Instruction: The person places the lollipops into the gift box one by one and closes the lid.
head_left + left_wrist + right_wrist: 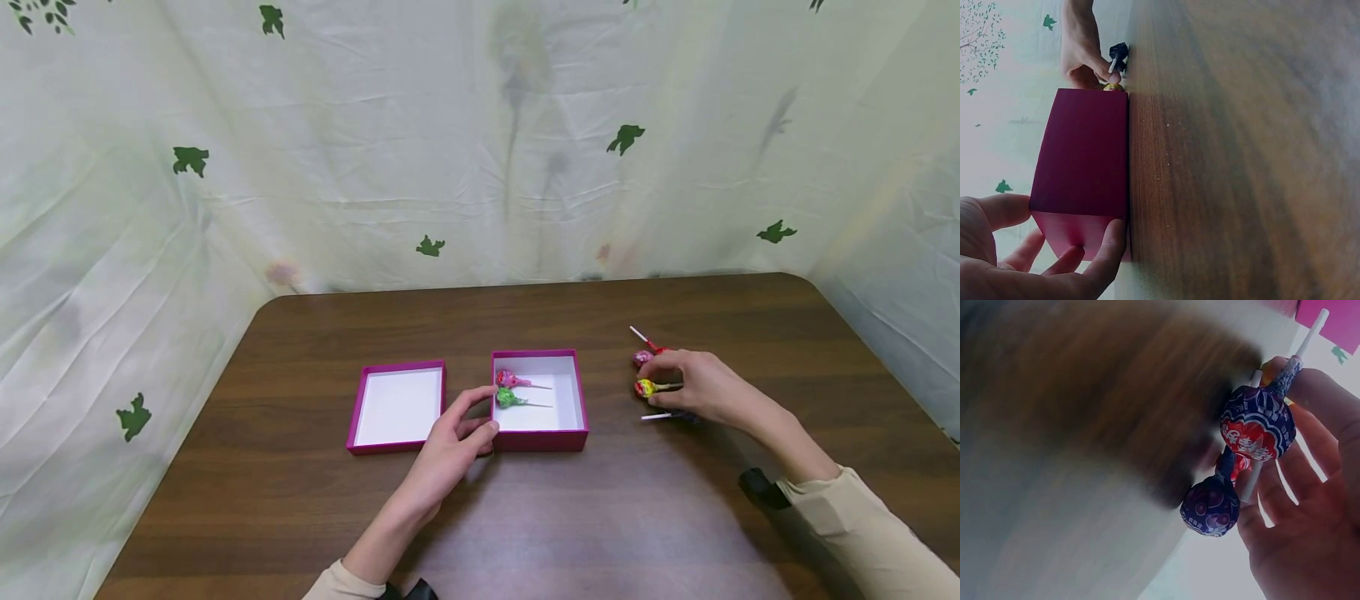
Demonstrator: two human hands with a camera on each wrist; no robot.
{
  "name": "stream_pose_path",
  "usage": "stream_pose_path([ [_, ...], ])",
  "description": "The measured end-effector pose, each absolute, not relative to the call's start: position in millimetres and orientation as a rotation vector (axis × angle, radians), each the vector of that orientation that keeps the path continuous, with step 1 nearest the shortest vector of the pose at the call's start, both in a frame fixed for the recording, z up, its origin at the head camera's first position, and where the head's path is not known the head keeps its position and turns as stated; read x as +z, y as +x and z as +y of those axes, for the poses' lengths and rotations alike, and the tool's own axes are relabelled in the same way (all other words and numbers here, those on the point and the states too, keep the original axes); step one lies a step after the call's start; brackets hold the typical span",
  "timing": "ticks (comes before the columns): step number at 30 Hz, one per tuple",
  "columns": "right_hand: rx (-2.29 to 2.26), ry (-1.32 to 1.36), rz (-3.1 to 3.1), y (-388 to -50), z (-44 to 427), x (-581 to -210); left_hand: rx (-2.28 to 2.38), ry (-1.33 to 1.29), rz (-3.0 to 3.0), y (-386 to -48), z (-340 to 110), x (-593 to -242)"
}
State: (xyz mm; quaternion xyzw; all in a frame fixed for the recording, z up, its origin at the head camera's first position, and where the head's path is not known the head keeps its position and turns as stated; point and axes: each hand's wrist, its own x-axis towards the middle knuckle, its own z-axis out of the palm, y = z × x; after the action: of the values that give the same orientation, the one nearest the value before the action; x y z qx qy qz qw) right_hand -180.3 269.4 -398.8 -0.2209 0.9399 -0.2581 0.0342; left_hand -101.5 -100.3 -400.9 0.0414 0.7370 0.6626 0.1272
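My left hand (452,450) rests its fingertips against the left wall and rim of an uncovered magenta box (540,442). Inside the box, a pink lollipop (506,378) and a green lollipop (507,397) lie side by side, sticks to the right. To the right of the box, my right hand (705,387) pinches a yellow lollipop (644,388) between thumb and fingers, low at the table. A purplish-pink lollipop (642,358) and a red-wrapped one (657,348) lie just beyond it. Two dark blue lollipops show in the right wrist view, one nearer (1259,425), one lower (1210,506).
The box's magenta lid (397,407), white inside facing up, lies left of the box. Both are on a brown wooden table (600,517). A pale cloth (465,150) printed with green leaves hangs behind and at the sides.
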Motion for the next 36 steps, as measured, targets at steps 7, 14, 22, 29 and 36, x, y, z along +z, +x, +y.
stream_pose_path([
  [7,-0.877,-0.724,2.88,-178,268,-397,1.927,0.121,2.147,-101,-100,-401],
  [14,-0.916,-0.712,2.883,-176,266,-394,1.933,0.123,2.145,-100,-100,-400],
  [22,-1.025,-0.793,2.875,-169,261,-392,1.921,0.116,2.153,-100,-100,-399],
  [29,-1.118,-0.886,2.858,-163,252,-391,1.924,0.117,2.151,-100,-101,-399],
  [36,-1.15,-0.927,2.871,-156,242,-387,1.905,0.107,2.157,-100,-101,-400],
])
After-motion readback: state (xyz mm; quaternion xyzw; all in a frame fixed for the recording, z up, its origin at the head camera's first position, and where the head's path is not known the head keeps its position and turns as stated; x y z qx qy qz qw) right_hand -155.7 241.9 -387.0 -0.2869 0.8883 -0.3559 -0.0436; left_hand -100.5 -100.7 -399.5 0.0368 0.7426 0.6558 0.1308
